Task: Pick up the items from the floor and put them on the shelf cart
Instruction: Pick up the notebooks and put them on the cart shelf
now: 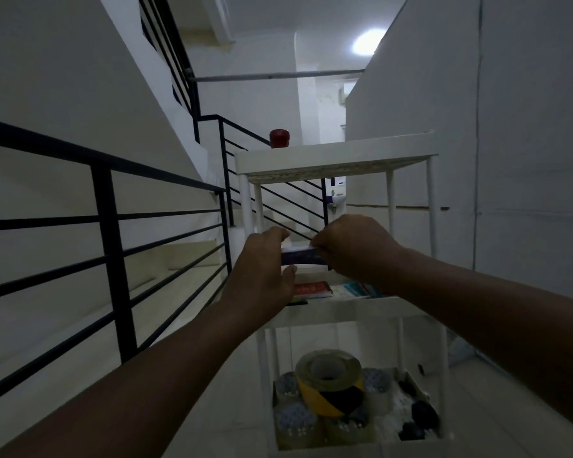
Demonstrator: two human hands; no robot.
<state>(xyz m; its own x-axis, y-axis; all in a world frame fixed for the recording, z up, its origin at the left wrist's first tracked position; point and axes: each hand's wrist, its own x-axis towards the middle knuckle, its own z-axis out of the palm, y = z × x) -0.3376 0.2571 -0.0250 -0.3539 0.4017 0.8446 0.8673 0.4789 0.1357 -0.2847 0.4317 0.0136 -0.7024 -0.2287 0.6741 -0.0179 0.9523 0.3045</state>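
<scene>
A white three-tier shelf cart (336, 158) stands in front of me. Both hands hold a small purple and white box (301, 256) just above the middle shelf. My left hand (265, 266) grips its left end and my right hand (351, 246) pinches its right end. On the middle shelf lie a red box (311, 289) and a teal packet (356, 289). The bottom shelf holds a yellow and black tape roll (329, 381) over several clear tape rolls and dark items. A red jar (279, 138) stands on the top shelf.
A black metal stair railing (113, 226) runs along the left, with steps behind it. A white wall (526, 160) is close on the right of the cart. Pale tiled floor (510, 408) shows beside the cart's base.
</scene>
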